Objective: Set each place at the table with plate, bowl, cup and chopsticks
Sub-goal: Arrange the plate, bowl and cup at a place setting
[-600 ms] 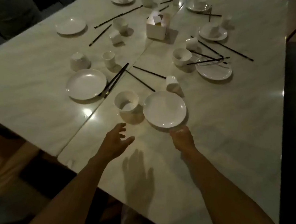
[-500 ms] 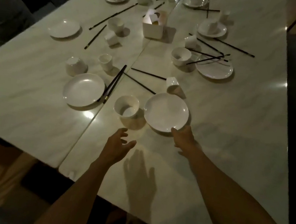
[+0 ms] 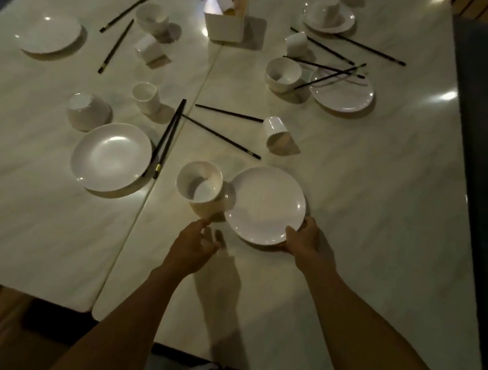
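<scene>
Plate grabbed by one hand, dishes scattered all over the surface [image 3: 355, 233]

It's dim, so counts are my best shot: six white plates fully in view plus one cut off at the far edge, four bowls I think (one flipped upside down [image 3: 89, 112] toward the left edge), roughly seven cups with a couple tipped over, and ten or so dark chopsticks lying singly, plus one tidy pair [image 3: 167, 138]. The right hand [image 3: 307, 241] pinches the rim of the plate [image 3: 266, 205] nearest the near edge, thumb on top. A bowl [image 3: 200, 181] sits just left of it. The left hand [image 3: 195, 247] hovers just short of that bowl, fingers loosely spread, holding nothing.
</scene>
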The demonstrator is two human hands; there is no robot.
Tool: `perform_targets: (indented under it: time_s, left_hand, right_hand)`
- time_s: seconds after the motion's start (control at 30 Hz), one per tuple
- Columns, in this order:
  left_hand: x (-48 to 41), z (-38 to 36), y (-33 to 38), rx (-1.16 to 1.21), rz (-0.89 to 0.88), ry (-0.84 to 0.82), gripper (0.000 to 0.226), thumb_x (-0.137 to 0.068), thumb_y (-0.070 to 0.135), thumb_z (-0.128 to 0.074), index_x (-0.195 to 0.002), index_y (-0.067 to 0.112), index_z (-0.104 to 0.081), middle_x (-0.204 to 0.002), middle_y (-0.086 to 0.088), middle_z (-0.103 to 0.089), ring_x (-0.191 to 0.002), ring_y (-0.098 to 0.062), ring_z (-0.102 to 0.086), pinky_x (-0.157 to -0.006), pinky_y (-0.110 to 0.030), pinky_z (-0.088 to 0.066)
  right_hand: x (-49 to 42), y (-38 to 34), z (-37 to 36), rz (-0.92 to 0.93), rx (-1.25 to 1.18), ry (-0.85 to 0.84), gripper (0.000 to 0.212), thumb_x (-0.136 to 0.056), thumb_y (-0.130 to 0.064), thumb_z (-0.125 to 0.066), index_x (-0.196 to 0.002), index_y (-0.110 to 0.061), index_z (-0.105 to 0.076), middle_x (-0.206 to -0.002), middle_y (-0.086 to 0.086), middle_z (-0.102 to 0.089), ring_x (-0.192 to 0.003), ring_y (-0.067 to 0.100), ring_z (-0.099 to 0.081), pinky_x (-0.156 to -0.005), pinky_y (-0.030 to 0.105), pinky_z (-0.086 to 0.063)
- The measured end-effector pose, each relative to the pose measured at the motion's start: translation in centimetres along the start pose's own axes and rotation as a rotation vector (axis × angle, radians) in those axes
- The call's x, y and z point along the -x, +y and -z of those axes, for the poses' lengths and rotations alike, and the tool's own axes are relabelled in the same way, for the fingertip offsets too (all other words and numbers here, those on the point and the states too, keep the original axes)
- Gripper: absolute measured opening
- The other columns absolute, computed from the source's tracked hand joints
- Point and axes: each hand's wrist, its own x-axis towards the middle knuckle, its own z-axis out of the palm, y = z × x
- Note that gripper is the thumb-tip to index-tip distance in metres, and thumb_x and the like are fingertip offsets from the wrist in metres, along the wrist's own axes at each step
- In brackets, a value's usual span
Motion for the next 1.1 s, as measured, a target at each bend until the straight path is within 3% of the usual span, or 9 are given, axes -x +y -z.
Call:
perform_targets:
  time_s: [0.07, 0.13, 0.2, 0.27, 0.43, 0.67, 0.8, 0.97, 1.1]
  left_hand:
    - [-0.1, 0.0, 0.2, -0.019, -0.049, -0.007, 0.043, -0.085, 0.028, -0.071, -0.123, 0.028, -0.052, -0.101, 0.008, -0.062, -0.089, -0.009, -0.061, -0.076, -0.025, -0.053]
    - [-0.1, 0.0, 0.0, -0.042, -0.088, -0.007, 0.034, -0.086, 0.027, -0.069, -0.115, 0.033, -0.052, -0.09, 0.016, -0.059, -0.081, -0.003, -0.06, -0.075, -0.027, -0.055]
    - [-0.3, 0.0, -0.8, -0.055, -0.081, 0.009, 0.032, -0.089, 0.028, -0.064, -0.12, 0.027, -0.055, -0.096, 0.012, -0.062, -0.087, -0.011, -0.063, -0.081, -0.034, -0.056]
    - [-0.3, -0.1, -1.2, -0.062, -0.082, 0.01, 0.033, -0.094, 0.026, -0.057, -0.127, 0.021, -0.055, -0.101, 0.009, -0.061, -0.091, -0.013, -0.062, -0.082, -0.031, -0.052]
    - [-0.7, -0.9, -1.6, -0.087, -0.06, 0.013, 0.026, -0.095, 0.02, -0.055, -0.119, 0.015, -0.062, -0.106, -0.003, -0.068, -0.093, -0.024, -0.065, -0.08, -0.037, -0.055]
    - [-0.4, -2.1, -2.0, -0.06, 0.028, 0.17, 0.017, -0.091, 0.014, -0.057, -0.103, 0.014, -0.07, -0.096, -0.004, -0.071, -0.087, -0.023, -0.066, -0.077, -0.034, -0.055]
    - [-0.2, -1.4, -2.4, -0.029, 0.061, 0.203, 0.016, -0.094, 0.019, -0.058, -0.1, 0.014, -0.071, -0.093, -0.005, -0.071, -0.083, -0.022, -0.066, -0.075, -0.032, -0.054]
    - [-0.2, 0.1, -3.9, -0.046, 0.147, 0.206, 0.018, -0.093, 0.015, -0.059, -0.105, 0.013, -0.072, -0.097, -0.005, -0.072, -0.083, -0.017, -0.064, -0.076, -0.028, -0.051]
    - [0.0, 0.6, -4.6, -0.033, 0.194, 0.243, 0.022, -0.094, 0.016, -0.058, -0.112, 0.014, -0.071, -0.102, -0.005, -0.071, -0.089, -0.018, -0.066, -0.081, -0.033, -0.055]
  right_hand:
    - [1.4, 1.2, 0.9, 0.006, -0.004, -0.071, 0.054, -0.083, 0.0, -0.062, -0.135, -0.008, -0.048, -0.125, 0.014, -0.059, -0.11, 0.032, -0.059, -0.086, 0.049, -0.055]
    - [1.8, 2.2, 1.8, 0.045, 0.064, -0.128, 0.053, -0.084, 0.0, -0.06, -0.135, -0.01, -0.049, -0.125, 0.013, -0.061, -0.109, 0.03, -0.06, -0.084, 0.05, -0.056]
    - [2.0, 2.9, 2.5, 0.112, 0.195, -0.172, 0.055, -0.083, -0.001, -0.059, -0.137, -0.012, -0.051, -0.124, 0.008, -0.063, -0.112, 0.026, -0.06, -0.092, 0.044, -0.054]
    - [2.4, 3.4, 2.7, 0.16, 0.27, -0.221, 0.059, -0.082, 0.0, -0.058, -0.139, -0.016, -0.051, -0.127, 0.005, -0.063, -0.116, 0.024, -0.059, -0.097, 0.041, -0.05]
    - [2.6, 4.3, 2.7, 0.211, 0.389, -0.299, 0.063, -0.078, -0.004, -0.059, -0.139, -0.022, -0.052, -0.129, 0.004, -0.063, -0.118, 0.023, -0.059, -0.101, 0.04, -0.048]
    - [0.7, -0.2, 1.8, 0.28, 0.56, -0.1, 0.047, -0.087, -0.031, -0.066, -0.129, -0.013, -0.056, -0.108, 0.013, -0.068, -0.105, 0.028, -0.062, -0.091, 0.032, -0.047]
    - [-0.1, -5.7, -2.7, 0.406, 0.555, -0.242, 0.043, -0.092, -0.034, -0.061, -0.129, -0.014, -0.055, -0.112, 0.012, -0.066, -0.107, 0.026, -0.062, -0.092, 0.033, -0.049]
    - [0.5, -10.1, -11.0, 0.382, 0.554, -0.446, 0.051, -0.095, -0.042, -0.051, -0.135, -0.012, -0.047, -0.129, 0.013, -0.058, -0.118, 0.031, -0.056, -0.099, 0.044, -0.047]
    - [0.2, -10.5, -13.8, 0.343, 0.633, -0.475, 0.042, -0.093, -0.029, -0.053, -0.13, -0.009, -0.048, -0.124, 0.015, -0.059, -0.107, 0.031, -0.061, -0.087, 0.043, -0.055]
